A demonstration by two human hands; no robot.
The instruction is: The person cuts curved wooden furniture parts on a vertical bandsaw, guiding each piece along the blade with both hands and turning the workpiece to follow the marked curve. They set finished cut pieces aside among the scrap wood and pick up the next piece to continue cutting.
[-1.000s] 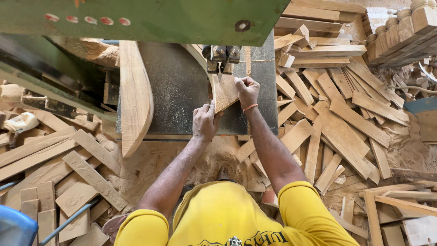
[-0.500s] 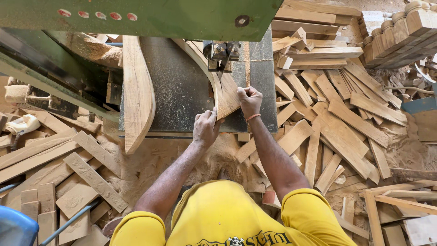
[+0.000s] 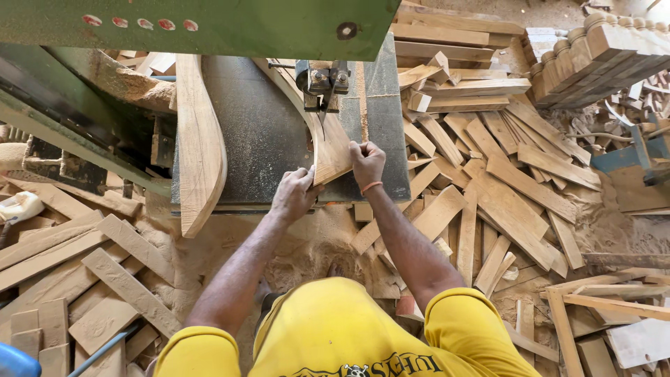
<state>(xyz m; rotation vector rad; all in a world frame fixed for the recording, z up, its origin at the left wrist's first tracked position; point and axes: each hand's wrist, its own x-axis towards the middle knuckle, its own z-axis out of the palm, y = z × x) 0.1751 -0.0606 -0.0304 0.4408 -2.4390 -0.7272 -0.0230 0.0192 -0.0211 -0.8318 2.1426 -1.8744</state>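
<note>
Hands (image 3: 328, 181) gripping curved board (image 3: 331, 150), table edge (image 3: 279, 206)

The person wears a bright yellow short-sleeved T-shirt (image 3: 335, 328), its 2 sleeves ending just above the elbows, so both forearms are bare. Across the chest, at the lower edge of the view, runs dark printed lettering with a small white skull-like figure in the middle of it. The cloth is plain apart from that print and creases softly over the shoulders. The right hand (image 3: 366, 162) has a thin orange band (image 3: 370, 187) around the wrist. The left hand (image 3: 294, 197) carries no band, ring or glove, and the right hand is ungloved too.
</note>
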